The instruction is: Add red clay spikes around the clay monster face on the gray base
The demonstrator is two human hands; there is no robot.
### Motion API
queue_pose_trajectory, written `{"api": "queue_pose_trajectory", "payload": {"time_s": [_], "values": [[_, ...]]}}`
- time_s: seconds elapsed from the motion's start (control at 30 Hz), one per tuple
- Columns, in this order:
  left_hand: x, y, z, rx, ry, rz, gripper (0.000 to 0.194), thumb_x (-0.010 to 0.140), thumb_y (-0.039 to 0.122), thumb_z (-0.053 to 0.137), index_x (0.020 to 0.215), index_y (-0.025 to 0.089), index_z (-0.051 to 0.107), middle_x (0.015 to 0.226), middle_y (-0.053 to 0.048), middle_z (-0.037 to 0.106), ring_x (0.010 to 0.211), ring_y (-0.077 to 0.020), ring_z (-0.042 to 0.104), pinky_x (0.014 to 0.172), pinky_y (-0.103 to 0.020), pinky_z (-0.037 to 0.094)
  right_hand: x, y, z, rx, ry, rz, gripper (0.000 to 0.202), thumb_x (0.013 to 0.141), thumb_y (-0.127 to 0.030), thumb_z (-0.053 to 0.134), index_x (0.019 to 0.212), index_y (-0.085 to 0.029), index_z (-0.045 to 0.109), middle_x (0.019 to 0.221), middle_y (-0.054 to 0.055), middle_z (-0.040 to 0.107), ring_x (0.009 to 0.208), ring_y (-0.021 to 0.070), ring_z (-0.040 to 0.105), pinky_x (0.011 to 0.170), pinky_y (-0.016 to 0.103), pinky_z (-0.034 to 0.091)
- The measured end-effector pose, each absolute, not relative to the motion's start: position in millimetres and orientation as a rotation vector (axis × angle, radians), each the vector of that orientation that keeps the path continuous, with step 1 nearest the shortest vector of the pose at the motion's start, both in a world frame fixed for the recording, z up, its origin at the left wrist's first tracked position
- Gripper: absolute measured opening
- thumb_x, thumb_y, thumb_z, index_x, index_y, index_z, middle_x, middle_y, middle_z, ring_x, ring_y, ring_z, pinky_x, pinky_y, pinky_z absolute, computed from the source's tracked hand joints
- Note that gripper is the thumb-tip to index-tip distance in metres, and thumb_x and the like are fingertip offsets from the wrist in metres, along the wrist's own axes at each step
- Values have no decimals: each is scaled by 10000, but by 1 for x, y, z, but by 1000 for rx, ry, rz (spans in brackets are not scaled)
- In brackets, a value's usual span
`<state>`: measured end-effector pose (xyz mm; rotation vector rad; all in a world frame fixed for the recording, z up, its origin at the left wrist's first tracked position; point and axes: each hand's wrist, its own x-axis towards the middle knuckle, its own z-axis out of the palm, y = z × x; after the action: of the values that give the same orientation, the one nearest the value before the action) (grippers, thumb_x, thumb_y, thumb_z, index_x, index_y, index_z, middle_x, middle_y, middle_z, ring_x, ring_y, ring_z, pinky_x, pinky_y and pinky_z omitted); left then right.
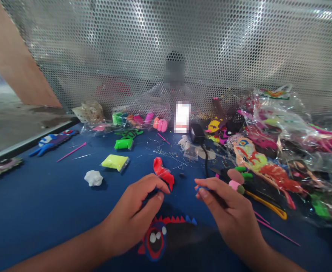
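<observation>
My right hand (226, 207) pinches a small piece of blue clay (201, 188) between thumb and fingertips. To its left, my left hand (139, 211) has thumb and fingers curled close together; what they hold, if anything, is hidden. Both hands hover above a dark flat piece with a round clay eye (154, 241) in blue, red and white. Along the top edge of that piece runs a row of red spikes (173, 219), with blue spikes (190, 220) at its right end. Just beyond my left hand lies red clay (163, 173) in clear wrap.
White clay (93, 178), a yellow packet (115, 162) and a green packet (123, 144) lie left on the blue table. Plastic bags with clay figures (267, 166) crowd the right. A black cabled device (197, 133) stands before a perforated metal panel (111, 45).
</observation>
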<state>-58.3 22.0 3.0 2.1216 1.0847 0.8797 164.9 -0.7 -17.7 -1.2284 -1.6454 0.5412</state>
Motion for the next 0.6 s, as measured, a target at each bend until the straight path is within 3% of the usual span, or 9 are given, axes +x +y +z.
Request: {"api": "queue_pose_trajectory", "payload": {"time_s": [0.17,0.3,0.4,0.5,0.6], "values": [[-57,26,3,2096,1313,839,179,935,357,445,990,213,537,830,4,610,726,-137,580,621,-248,459,166,3,-19,-1243,-1652,584,308,944,-303,495,1227,-275,613,966,24,637,774,121,624,710,243,545],[-62,33,0,2262,1302,811,229,955,252,372,1159,227,474,930,-22,634,794,-152,613,683,-269,485,167,4,-19,-1258,-1621,646,285,920,-322,533,1163,-253,666,1037,50,657,786,142,652,699,271,567],[-68,41,-4,2575,1189,701,351,931,148,353,1267,214,433,997,-49,646,904,-187,613,798,-337,476,168,5,-17,-1248,-1555,728,223,853,-320,631,1037,-225,714,957,50,706,748,161,681,668,281,582],[-72,46,-9,2845,1132,484,345,895,96,374,1176,212,538,964,-50,650,896,-204,599,814,-364,446,168,5,-16,-1249,-1455,865,204,824,-347,663,952,-198,720,765,35,727,657,168,689,635,292,590],[-74,48,-11,2941,1168,380,194,914,226,456,1000,207,629,882,-43,640,852,-202,598,783,-341,431,168,5,-17,-1265,-1419,932,234,845,-391,631,902,-178,712,670,29,703,598,157,669,573,269,569]]}}
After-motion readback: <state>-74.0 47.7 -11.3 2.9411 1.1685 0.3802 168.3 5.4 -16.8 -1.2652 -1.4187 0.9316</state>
